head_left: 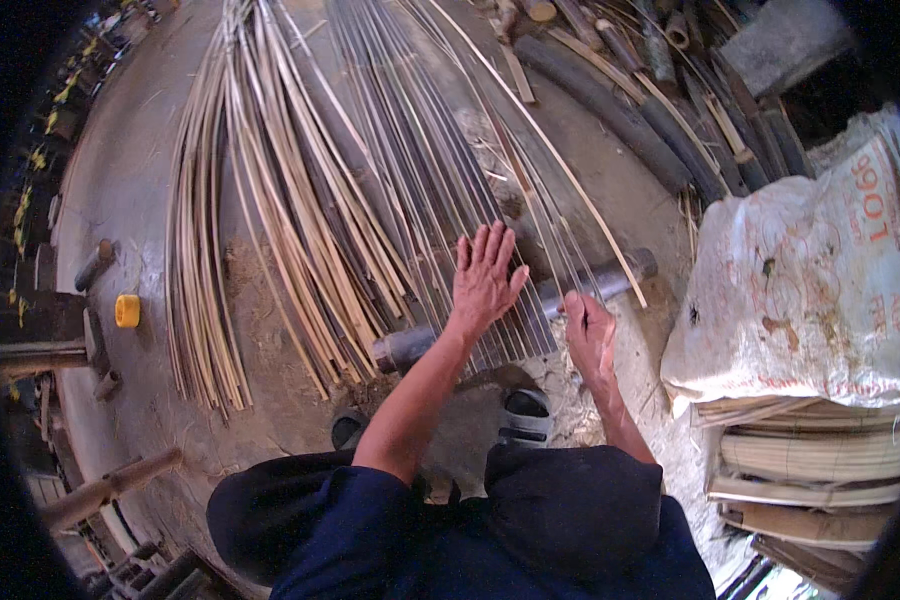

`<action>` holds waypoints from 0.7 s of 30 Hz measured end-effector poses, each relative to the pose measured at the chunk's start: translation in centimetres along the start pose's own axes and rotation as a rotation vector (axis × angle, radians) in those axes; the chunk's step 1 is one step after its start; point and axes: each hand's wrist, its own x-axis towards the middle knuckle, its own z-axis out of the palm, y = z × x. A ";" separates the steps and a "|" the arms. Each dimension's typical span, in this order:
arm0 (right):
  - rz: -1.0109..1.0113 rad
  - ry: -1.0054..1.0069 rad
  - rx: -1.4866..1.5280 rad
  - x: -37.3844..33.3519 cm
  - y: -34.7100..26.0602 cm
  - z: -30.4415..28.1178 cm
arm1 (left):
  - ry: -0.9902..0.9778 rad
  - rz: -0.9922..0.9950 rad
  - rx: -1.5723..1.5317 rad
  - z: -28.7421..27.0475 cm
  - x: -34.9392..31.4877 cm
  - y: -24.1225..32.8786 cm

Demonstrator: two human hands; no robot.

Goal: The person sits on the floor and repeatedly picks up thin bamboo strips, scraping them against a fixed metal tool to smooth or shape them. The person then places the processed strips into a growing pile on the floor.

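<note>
Long, thin bamboo strips (435, 165) with dark skins lie side by side, their near ends resting across a dark bamboo pole (410, 346) on the floor. My left hand (485, 280) is flat on these strips, fingers stretched out and close together, thumb apart. To its right, my right hand (590, 335) is closed in a pinch at the near end of one or two narrow strips; the fingertips are partly hidden. A paler strip (590, 200) curves past on the far right of the group, its end just beyond my right hand.
Loose bundles of split bamboo (300, 240) fan out at the left. A yellow ring (127, 311) sits on the floor. At the right are a white sack (800, 290), stacked bamboo slats (820, 455) and thick bamboo poles (610, 110). My sandalled foot (526, 415) is behind the pole.
</note>
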 end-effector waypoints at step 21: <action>-0.110 0.030 -0.017 0.4 6.4 3.2 | -0.041 -0.030 -0.007 -0.7 0.5 0.8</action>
